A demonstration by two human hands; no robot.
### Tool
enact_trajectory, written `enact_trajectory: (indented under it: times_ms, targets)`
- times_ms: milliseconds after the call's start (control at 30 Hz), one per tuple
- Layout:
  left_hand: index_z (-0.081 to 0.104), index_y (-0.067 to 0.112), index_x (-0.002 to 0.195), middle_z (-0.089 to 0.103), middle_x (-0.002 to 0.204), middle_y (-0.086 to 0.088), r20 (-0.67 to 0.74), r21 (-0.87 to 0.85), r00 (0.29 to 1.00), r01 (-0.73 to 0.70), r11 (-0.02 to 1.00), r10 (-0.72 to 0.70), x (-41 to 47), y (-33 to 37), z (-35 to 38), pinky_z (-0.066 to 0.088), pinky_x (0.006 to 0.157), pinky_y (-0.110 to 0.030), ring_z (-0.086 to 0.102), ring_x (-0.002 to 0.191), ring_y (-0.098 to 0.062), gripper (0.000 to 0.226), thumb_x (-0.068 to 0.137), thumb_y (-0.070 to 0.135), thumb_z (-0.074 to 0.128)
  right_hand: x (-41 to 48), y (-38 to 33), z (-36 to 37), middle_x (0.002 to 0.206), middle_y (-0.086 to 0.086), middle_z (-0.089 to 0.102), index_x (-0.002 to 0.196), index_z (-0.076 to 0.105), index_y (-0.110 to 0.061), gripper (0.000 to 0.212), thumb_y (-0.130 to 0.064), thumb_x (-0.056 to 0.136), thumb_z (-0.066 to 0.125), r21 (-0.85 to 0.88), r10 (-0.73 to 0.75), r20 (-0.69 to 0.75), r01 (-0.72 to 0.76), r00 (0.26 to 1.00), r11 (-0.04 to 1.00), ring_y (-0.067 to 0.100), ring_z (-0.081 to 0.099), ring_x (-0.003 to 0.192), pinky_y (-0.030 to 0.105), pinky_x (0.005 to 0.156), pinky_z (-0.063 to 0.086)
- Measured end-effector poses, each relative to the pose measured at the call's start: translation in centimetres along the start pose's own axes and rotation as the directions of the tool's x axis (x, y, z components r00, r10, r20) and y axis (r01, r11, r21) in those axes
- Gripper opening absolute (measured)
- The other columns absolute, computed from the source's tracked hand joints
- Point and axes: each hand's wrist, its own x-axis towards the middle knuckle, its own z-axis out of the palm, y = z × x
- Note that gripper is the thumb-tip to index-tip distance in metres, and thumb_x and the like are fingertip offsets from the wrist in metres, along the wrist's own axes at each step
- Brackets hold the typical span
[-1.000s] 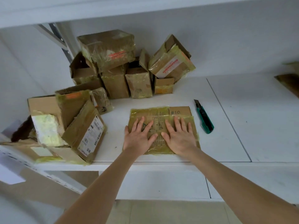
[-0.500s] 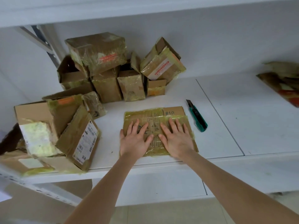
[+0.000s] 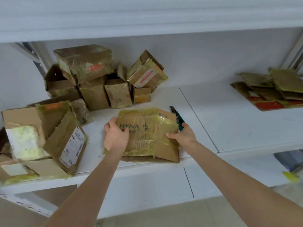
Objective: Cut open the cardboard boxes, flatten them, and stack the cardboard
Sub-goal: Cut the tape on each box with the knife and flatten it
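Fingers [image 3: 112,121] of the left hand [image 3: 115,137] are curled round the upper left corner of a flattened cardboard box [image 3: 147,136], with the thumb laid on its top face beside the printed letters "HYNA". The right hand [image 3: 184,136] is closed on the opposite, right edge: its thumb is pressed on the top face, and its other fingers are hidden behind the sheet. The cardboard is thus held by both hands at the front middle of a white shelf [image 3: 237,125]. Its near edge is seen at the shelf's front lip, while its far edge appears raised and tilted toward the viewer. Much of the sheet is covered in yellowed tape, and "#10" is written near its far right corner. A green box cutter [image 3: 180,119] is partly hidden behind the sheet's right edge, just beside the right hand. Against the back wall on the left, taped boxes [image 3: 91,76] are heaped, and more opened boxes [image 3: 49,133] are piled at the shelf's left end. A stack of flattened cardboard [image 3: 275,90] is laid well apart at the far right.
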Motion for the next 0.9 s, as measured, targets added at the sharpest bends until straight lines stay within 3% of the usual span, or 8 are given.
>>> enact_trajectory:
  times_ms: [167,267,367,600,667,733,833,900]
  targets:
    - [0.037,0.015,0.142,0.045,0.139,-0.011,-0.137,-0.171,0.990,-0.044,0.984,0.021,-0.8,6.1,-0.5,0.045,0.090,-0.044,0.051,0.118,-0.034,0.056,0.092,0.029,0.056,0.5,-1.1,-5.3,0.111,0.000,0.062,0.128,0.049,-0.018,0.063,-0.013,0.075,0.081,0.330,-0.017,0.011,0.013,1.000,0.944,0.013,0.058,0.086,0.020,0.075,0.043]
    - [0.037,0.014,0.141,0.049,0.140,-0.008,-0.132,-0.211,0.989,-0.100,0.972,0.073,-2.8,11.0,1.9,0.046,0.090,-0.044,0.052,0.120,-0.032,0.055,0.092,0.029,0.058,1.5,-0.4,-11.5,0.112,0.003,0.063,0.134,0.047,-0.015,0.063,-0.006,0.079,0.076,0.413,-0.025,-0.064,0.049,0.998,0.909,0.018,0.062,0.092,0.028,0.083,0.049]
    - [0.037,0.012,0.141,0.051,0.140,-0.008,-0.094,-0.251,0.989,-0.139,0.958,0.118,-6.0,16.6,6.0,0.044,0.091,-0.040,0.053,0.120,-0.032,0.056,0.092,0.026,0.060,2.5,1.8,-18.6,0.114,0.003,0.063,0.134,0.047,-0.016,0.058,-0.007,0.083,0.071,0.392,-0.041,-0.133,0.090,0.990,0.916,0.024,0.062,0.105,0.038,0.096,0.049]
    - [0.041,0.005,0.140,0.057,0.131,-0.016,0.169,-0.390,0.984,0.019,0.921,0.052,-13.4,27.5,15.9,0.048,0.096,-0.044,0.057,0.113,-0.034,0.059,0.090,0.025,0.065,5.7,7.6,-35.1,0.127,0.001,0.059,0.141,0.044,-0.022,0.057,-0.008,0.089,0.064,0.381,-0.054,-0.261,0.155,0.964,0.912,0.021,0.057,0.110,0.032,0.094,0.047]
    - [0.053,0.004,0.130,0.066,0.112,-0.013,0.257,-0.426,0.966,0.082,0.901,0.033,-14.5,29.8,18.0,0.053,0.087,-0.041,0.063,0.098,-0.030,0.047,0.090,0.025,0.065,7.2,8.5,-38.6,0.128,0.002,0.060,0.140,0.046,-0.020,0.056,-0.008,0.089,0.064,0.372,-0.060,-0.274,0.163,0.960,0.914,0.022,0.057,0.113,0.032,0.096,0.046]
    - [0.062,0.005,0.117,0.067,0.091,-0.006,0.341,-0.481,0.940,0.162,0.862,0.013,-15.0,31.9,19.7,0.054,0.068,-0.031,0.064,0.079,-0.020,0.032,0.089,0.019,0.065,9.0,9.2,-41.5,0.129,0.003,0.059,0.141,0.046,-0.019,0.056,-0.007,0.089,0.064,0.374,-0.052,-0.290,0.163,0.956,0.913,0.022,0.056,0.115,0.031,0.097,0.045]
    - [0.060,0.009,0.120,0.069,0.105,-0.012,0.425,-0.533,0.905,0.245,0.810,0.006,-14.6,34.5,22.5,0.055,0.077,-0.037,0.067,0.090,-0.027,0.032,0.089,0.011,0.065,12.2,9.3,-45.1,0.131,0.003,0.059,0.142,0.045,-0.017,0.057,-0.009,0.089,0.065,0.323,-0.076,-0.323,0.185,0.943,0.928,0.023,0.055,0.118,0.032,0.101,0.043]
    - [0.056,0.012,0.124,0.067,0.111,-0.013,0.407,-0.582,0.913,0.244,0.776,0.018,-13.7,36.7,24.6,0.055,0.077,-0.040,0.066,0.092,-0.029,0.036,0.090,0.009,0.065,14.7,8.6,-47.3,0.132,0.006,0.058,0.144,0.041,-0.016,0.059,-0.018,0.090,0.065,0.147,-0.144,-0.358,0.208,0.923,0.967,0.025,0.054,0.120,0.036,0.102,0.043]
